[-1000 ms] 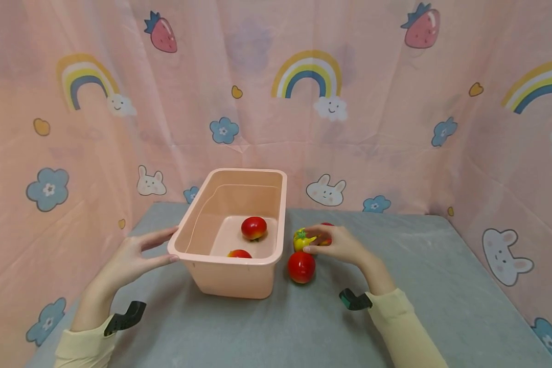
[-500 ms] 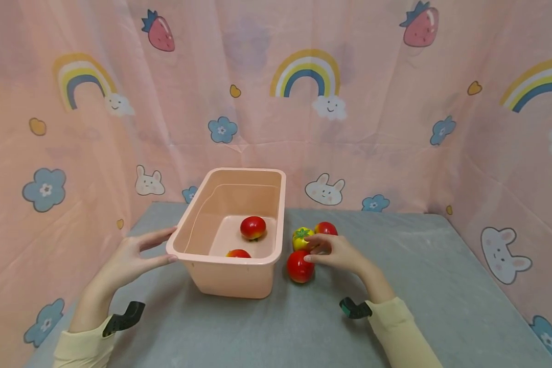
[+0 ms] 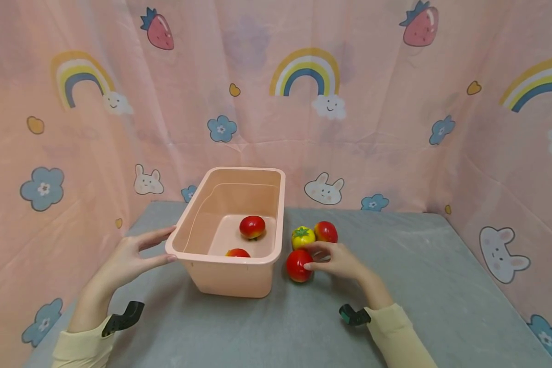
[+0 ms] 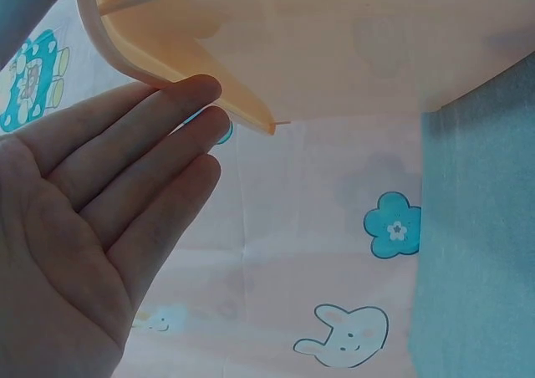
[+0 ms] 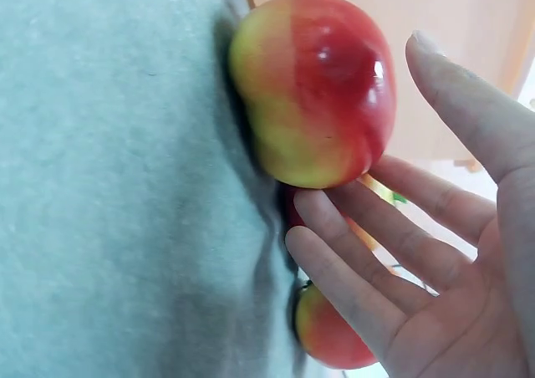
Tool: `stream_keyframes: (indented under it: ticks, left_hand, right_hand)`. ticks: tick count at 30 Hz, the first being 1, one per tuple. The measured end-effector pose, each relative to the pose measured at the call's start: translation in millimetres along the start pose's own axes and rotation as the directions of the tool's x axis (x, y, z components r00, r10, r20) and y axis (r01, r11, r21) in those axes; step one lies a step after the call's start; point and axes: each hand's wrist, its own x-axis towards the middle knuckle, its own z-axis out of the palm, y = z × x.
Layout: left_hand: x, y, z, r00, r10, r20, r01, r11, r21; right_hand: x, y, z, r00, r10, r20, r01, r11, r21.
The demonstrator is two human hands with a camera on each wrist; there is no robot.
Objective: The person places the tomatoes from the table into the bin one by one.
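Observation:
A red apple point(image 3: 297, 268) with a yellow-green side sits on the cloth right of the peach plastic bin point(image 3: 232, 281). My right hand point(image 3: 333, 259) is at its right side, fingers extended behind the apple and thumb in front. In the right wrist view, the thumb point(image 5: 456, 89) stands apart from the apple's skin. Just behind lie a yellow tomato-like fruit point(image 3: 303, 236) with a green star-shaped top and another red apple point(image 3: 326, 232). With nearly straight fingers and thumb, my left hand point(image 3: 129, 260) touches the bin's near left corner.
Inside the bin are two red fruits, one mid-floor point(image 3: 252, 227) and one partly hidden behind the near wall point(image 3: 238, 253). Grey cloth point(image 3: 395, 266) covers the table. A pink patterned curtain point(image 3: 377, 153) hangs along the back and sides.
My right hand has moved from the yellow fruit and rear apple toward me, to the near red apple. The rear apple now shows fully. The left hand stays at the bin's corner.

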Motion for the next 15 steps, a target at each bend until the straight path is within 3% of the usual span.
stream_keyframes:
  ticks: [15]
  left_hand:
    - [0.0, 0.0, 0.0, 1.0, -0.006, -0.006, 0.006, 1.0, 0.014]
  right_hand:
    - [3.8, 10.9, 10.5, 0.998, -0.061, 0.007, 0.061, 0.998, 0.033]
